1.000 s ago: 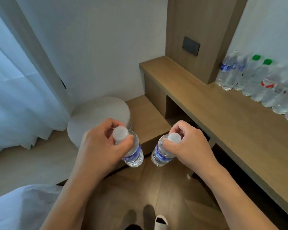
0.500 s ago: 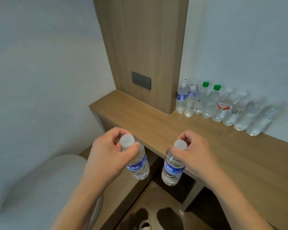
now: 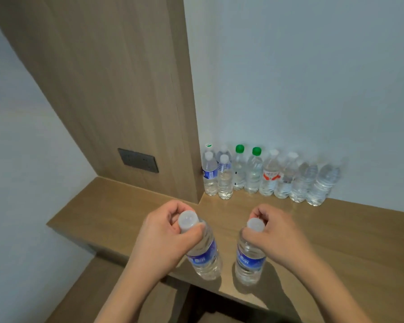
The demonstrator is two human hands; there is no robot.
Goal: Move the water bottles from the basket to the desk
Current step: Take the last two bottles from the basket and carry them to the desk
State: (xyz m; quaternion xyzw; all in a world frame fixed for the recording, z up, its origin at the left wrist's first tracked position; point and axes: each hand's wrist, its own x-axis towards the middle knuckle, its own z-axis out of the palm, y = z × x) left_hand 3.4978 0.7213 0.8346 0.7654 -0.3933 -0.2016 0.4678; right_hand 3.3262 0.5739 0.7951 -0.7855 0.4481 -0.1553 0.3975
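Both hands are loaded: the left hand (image 3: 163, 234) has its fingers and thumb curled round the neck of the left bottle (image 3: 202, 252), just under its pale cap (image 3: 188, 220), and the right hand (image 3: 275, 234) pinches the right bottle (image 3: 250, 257) the same way, fingertips gathered at its white cap (image 3: 255, 224). Each bottle is clear with a blue label, hanging by its top from the grip. The left one tilts, its base swung toward the right; the right one hangs closer to upright. Their bases are low over the front edge of the desk (image 3: 117, 213), near each other but apart, and dark shadows sit on the wood under and around them; whether either base is touching the top, I cannot tell from this angle. No basket in sight from where I stand. Further back, a row of bottles (image 3: 269, 178) stands against the white wall (image 3: 301, 78), packed side by side, starting hard against the wooden panel (image 3: 117, 89) on the left. Two in that row wear green caps (image 3: 239, 148), one carries a red and white label (image 3: 272, 176), and the leftmost front one has a blue label like the pair being held. On the panel, left of the row, is a dark socket plate (image 3: 138, 160). Both forearms reach in from the bottom edge, bare.
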